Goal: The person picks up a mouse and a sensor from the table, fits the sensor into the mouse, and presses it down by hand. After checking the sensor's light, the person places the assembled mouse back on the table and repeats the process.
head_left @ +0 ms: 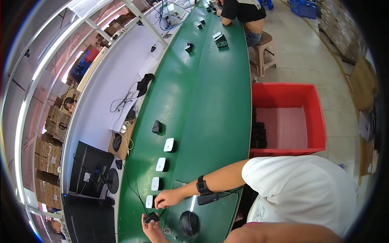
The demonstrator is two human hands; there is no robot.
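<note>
My left hand (153,232) comes in at the lower edge, its fingers closed round a small black block-shaped device (152,218). A thin dark cable runs down to that spot. Just above it, my right hand (169,198) has its fingers pinched together; whatever is between them is too small to make out. A black strap with a small box sits on the right wrist. Beside the right fingertips stands a white-topped black cube (150,201). More white-topped cubes (161,164) continue the row up the bench, ending at an all-black cube (157,126).
A rounded black object (189,223) rests on a mat near my body. Monitors (91,164) and cables line the left of the green bench (214,101). A red bin (318,117) holding dark pieces stands at right. Farther up, another person (243,12) sits by a stool (264,46).
</note>
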